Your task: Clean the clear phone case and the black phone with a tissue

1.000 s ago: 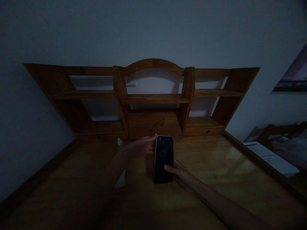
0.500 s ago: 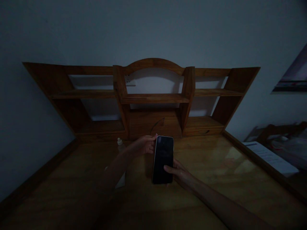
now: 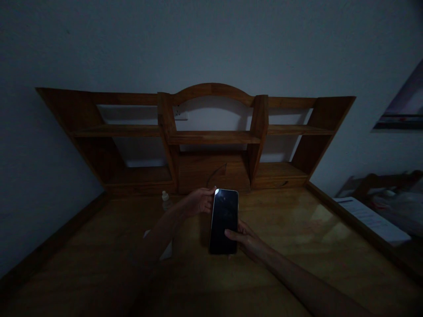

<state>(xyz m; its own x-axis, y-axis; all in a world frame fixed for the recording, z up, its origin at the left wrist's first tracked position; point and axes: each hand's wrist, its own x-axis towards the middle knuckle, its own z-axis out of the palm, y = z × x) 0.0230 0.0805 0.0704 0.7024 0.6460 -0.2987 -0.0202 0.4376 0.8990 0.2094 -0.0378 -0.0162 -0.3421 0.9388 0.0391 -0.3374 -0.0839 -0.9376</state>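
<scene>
A smartphone [image 3: 225, 211] with a dark screen is held upright over the desk, its screen facing me. My right hand [image 3: 243, 237] grips its lower right side, thumb lying across the glass. At the top left corner my left hand [image 3: 200, 201] has its fingers curled, with thumb and forefinger pinched together against the edge. Whether a thin thing is between those fingertips is too dark to make out. A bright patch shows on the screen at that corner. Behind my left forearm stands a clear bottle with a white cap [image 3: 165, 195], and a white flat item [image 3: 168, 252] is partly hidden.
A wooden shelf unit [image 3: 214, 137] stands along the back of the wooden desk [image 3: 280, 220], against the wall. Printed papers [image 3: 370, 218] lie beyond the desk's raised right edge, near a chair [image 3: 386, 182]. A socket [image 3: 181, 115] shows behind the shelf. The room is dim.
The bright patch at the phone's top left corner has appeared. Both hands keep nearly the same hold, and the view has shifted slightly.
</scene>
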